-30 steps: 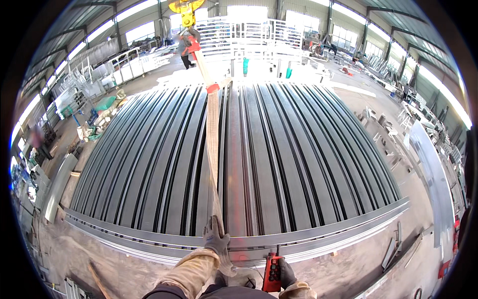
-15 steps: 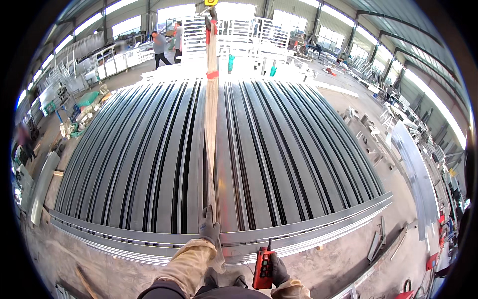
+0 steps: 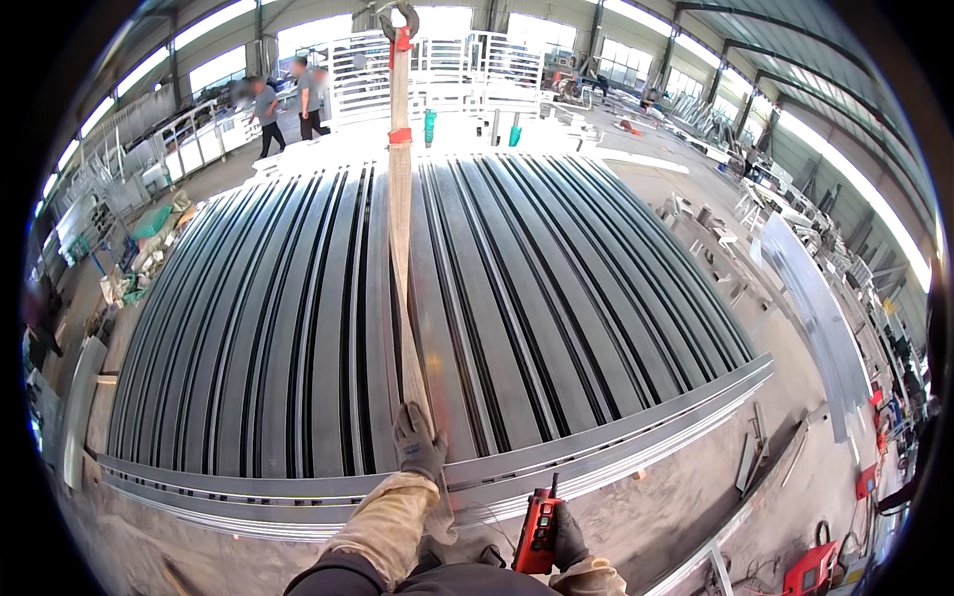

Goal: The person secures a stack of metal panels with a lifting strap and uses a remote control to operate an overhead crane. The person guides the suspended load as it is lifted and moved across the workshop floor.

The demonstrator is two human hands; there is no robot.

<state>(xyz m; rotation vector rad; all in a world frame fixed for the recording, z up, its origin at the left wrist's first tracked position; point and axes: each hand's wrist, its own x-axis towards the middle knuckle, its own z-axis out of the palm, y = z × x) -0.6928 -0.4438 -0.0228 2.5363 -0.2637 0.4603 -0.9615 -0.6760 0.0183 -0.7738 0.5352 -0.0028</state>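
My left hand (image 3: 419,449), in a grey work glove, lies against a beige lifting sling (image 3: 400,214) with its fingers stretched out and the thumb apart. The sling has red bands and runs from a crane hook (image 3: 402,18) at the top down over a stack of grey metal panels (image 3: 331,328). Its lower end hangs past the stack's near edge beside my left wrist. Low in front of me, my gloved right hand (image 3: 569,541) is closed round a red crane remote control (image 3: 537,534) with black buttons and a short antenna.
A metal edge profile (image 3: 616,429) borders the near side of the panels. White frames (image 3: 447,74) stand behind. Two people (image 3: 308,99) are at the back left. A long sheet (image 3: 815,318) and a red machine (image 3: 810,568) lie to the right.
My left hand's fingers have spread out along the sling. The view has shifted, so the stack sits farther left. The people at the back have moved, and the remote is still held.
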